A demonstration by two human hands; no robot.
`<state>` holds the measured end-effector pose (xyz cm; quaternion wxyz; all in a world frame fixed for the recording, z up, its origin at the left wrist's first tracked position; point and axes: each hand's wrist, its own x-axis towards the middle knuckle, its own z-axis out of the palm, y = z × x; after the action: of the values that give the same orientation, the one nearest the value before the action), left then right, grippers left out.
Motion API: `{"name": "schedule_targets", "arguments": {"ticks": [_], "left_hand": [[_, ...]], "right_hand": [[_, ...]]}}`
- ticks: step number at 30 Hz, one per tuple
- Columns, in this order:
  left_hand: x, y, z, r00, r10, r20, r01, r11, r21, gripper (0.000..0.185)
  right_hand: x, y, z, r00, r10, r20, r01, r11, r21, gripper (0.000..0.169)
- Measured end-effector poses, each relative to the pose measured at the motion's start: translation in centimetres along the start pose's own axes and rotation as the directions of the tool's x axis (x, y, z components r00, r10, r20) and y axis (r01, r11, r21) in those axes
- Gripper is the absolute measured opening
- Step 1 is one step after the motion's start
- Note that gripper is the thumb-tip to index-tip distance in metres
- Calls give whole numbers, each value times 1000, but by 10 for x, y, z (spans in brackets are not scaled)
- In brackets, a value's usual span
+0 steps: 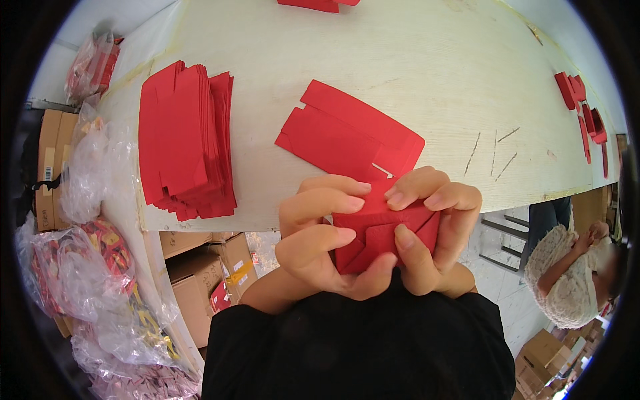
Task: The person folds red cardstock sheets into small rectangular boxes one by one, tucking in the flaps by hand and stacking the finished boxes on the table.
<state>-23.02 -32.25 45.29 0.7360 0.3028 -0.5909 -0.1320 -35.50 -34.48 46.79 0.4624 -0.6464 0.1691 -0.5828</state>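
Observation:
Between my two hands, close to my chest, is a red cardboard box whose interlocking end flaps face me. My left hand grips its left side, with the thumb along the lower edge. On the other side my right hand holds it, the thumb pressing on the folded flaps and the fingers curled over the top. Just beyond the hands, a flat red box blank with cut notches lies on the table. To its left stands a thick stack of flat red box blanks.
The pale wooden table bears dark scratch marks. Red boxes sit at its far right edge. Plastic bags fill the left side, and cardboard boxes are under the table. A person is at the right, near a metal stool.

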Motion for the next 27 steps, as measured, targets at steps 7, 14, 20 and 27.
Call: {"name": "schedule_targets", "arguments": {"ticks": [7,14,20,27], "left_hand": [[-16,-24,-11,903,-267,337,348,914,-208,54],[-7,-24,-12,972,51,228,-71,994,78,56],[1,-12,-11,850,-121,512,250,949,-192,82],[17,-7,-12,853,-114,509,74,992,98,79]], "right_hand": [[-1,11,-1,997,-21,-68,31,987,155,42],[-1,4,3,955,296,12,-289,921,260,69],[1,-2,-2,928,370,39,-360,866,346,68],[-4,-7,-6,866,477,148,-494,776,391,56]]}}
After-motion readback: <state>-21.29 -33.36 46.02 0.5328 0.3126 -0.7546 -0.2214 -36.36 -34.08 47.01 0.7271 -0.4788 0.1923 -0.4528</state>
